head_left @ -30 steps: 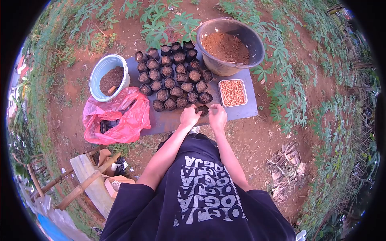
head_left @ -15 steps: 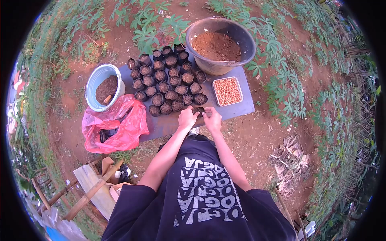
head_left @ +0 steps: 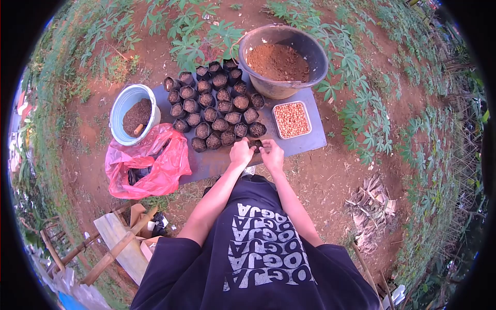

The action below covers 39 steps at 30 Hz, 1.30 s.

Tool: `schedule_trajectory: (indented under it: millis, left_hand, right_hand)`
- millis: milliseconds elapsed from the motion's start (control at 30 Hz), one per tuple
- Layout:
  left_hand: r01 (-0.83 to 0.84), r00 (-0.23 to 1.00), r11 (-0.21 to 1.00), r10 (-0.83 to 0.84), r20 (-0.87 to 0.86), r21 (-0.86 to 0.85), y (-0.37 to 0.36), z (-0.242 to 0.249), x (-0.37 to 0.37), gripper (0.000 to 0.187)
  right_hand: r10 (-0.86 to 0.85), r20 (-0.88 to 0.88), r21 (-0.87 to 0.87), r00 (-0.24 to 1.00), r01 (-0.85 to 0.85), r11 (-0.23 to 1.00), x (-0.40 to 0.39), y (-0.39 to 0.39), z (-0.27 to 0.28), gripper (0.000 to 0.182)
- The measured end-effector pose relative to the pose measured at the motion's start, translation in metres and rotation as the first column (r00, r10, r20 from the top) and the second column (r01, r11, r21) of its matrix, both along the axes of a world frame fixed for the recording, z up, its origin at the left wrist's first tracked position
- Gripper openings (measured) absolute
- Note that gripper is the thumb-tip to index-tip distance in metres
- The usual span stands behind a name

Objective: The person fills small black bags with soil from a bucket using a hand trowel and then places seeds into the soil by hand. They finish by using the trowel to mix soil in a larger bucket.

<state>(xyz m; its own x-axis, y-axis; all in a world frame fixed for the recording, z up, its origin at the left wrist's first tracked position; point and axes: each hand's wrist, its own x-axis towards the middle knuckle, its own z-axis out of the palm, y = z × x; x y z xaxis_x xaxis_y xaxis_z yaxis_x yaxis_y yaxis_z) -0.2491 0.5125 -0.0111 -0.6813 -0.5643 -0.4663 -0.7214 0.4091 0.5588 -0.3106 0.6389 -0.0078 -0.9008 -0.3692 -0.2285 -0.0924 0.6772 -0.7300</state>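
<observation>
Between my two hands, near the table's front edge, is a black plastic seedling bag (head_left: 256, 145). My left hand (head_left: 242, 153) grips its left side with closed fingers. On the other side, my right hand (head_left: 272, 154) pinches its rim between thumb and fingers. How full this bag is cannot be made out, since my fingers cover much of it. Just beyond my hands stand several soil-filled seedling bags (head_left: 220, 124), packed close together. A square clear tub of orange-yellow corn kernels (head_left: 292, 120) sits right of my right hand.
A large dark basin of brown soil (head_left: 315, 72) stands at the back right of the grey table (head_left: 310, 142). At left are a light-blue bucket (head_left: 115, 116) with dark soil and a pink plastic bag (head_left: 175, 165) holding black plastic. Bamboo poles (head_left: 121, 245) lie lower left.
The view has shifted very slightly. Both hands stay at the same seedling bag, whose top looks narrower and more covered by my fingers now.
</observation>
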Motion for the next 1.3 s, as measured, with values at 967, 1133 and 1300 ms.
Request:
schedule_trajectory:
  millis: [967,1133,1300]
  left_hand:
    - [-0.028,0.998,0.997,0.023,0.062,0.075,-0.011,0.014,-0.003,0.038]
    - [-0.068,0.998,0.988,0.068,0.004,0.136,-0.015,-0.005,-0.008,0.026]
    - [-0.075,0.997,0.988,0.074,0.013,0.133,-0.013,-0.021,-0.006,0.024]
  right_hand:
    - [0.036,0.017,-0.009,0.999,-0.036,0.999,-0.014,0.001,0.010,0.029]
    - [0.106,-0.082,0.146,0.991,-0.093,0.985,-0.013,-0.004,0.011,0.025]
    - [0.140,-0.082,0.317,0.987,-0.107,0.942,-0.010,-0.012,0.009,0.025]
